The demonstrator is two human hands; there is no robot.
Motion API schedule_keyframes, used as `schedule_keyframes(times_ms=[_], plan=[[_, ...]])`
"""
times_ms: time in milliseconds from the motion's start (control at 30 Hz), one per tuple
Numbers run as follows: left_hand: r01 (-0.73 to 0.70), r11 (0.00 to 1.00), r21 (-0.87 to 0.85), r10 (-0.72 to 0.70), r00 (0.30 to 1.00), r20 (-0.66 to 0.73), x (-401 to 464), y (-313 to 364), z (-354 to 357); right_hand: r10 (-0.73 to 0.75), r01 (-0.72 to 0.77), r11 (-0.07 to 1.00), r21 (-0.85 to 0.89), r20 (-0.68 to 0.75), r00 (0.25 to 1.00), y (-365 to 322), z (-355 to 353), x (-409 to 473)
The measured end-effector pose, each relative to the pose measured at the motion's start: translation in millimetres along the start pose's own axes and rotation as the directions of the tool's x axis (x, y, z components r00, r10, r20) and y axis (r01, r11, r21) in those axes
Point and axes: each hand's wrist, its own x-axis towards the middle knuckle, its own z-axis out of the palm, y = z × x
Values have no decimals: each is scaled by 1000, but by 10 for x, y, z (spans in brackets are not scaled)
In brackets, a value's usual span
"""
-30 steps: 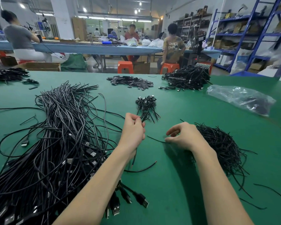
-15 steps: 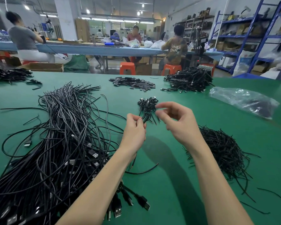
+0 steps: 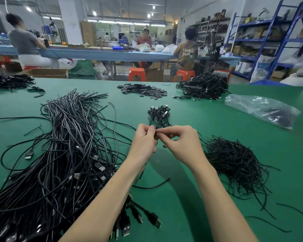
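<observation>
Over bare table [image 3: 182, 203] strip between cable heap [image 3: 59, 154] and tie pile [image 3: 234, 159] — left hand [image 3: 143, 142] grips cable [image 3: 157, 186], right hand [image 3: 182, 144] pinches tie [image 3: 158, 133].

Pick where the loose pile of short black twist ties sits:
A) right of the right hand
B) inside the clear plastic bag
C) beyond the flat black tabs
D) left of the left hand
A: the twist-tie pile lies on the green table just right of the right hand, while the long USB cables fill the left side.
</observation>
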Motion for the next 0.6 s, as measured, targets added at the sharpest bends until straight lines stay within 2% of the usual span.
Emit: schedule_keyframes(times_ms=[100, 167, 267, 333, 367, 433, 500, 600], plan=[[-6, 1000, -9, 6, 1000, -14, -13, -12, 0, 86, -104, 969, 223, 87, 992, 3, -35, -11], [-14, 1000, -9, 14, 1000, -28, -14, -11, 7, 156, -194, 880, 434, 123, 980, 8, -47, -24], [-16, 995, -98, 13, 999, -32, -19, 16, 14, 271, -355, 657, 665, 231, 934, 8, -31, -38], [-15, 986, -167, 12, 1000, -18, -38, 54, 28, 348, -457, 436, 775, 323, 880, 27, -23, -32], [-9, 980, -201, 10, 1000, 3, -49, 74, 36, 376, -488, 335, 805, 361, 853, 55, -34, -28], [30, 958, -285, -4, 996, 93, -69, 115, 38, 413, -527, 209, 824, 414, 811, 100, -78, -29], [89, 942, -323, -15, 975, 222, -81, 149, 1, 407, -562, 211, 799, 451, 794, 148, -140, -41], [125, 968, -218, -21, 903, 428, -103, 184, -88, 365, -576, 399, 713, 453, 813, 219, -288, -53]])
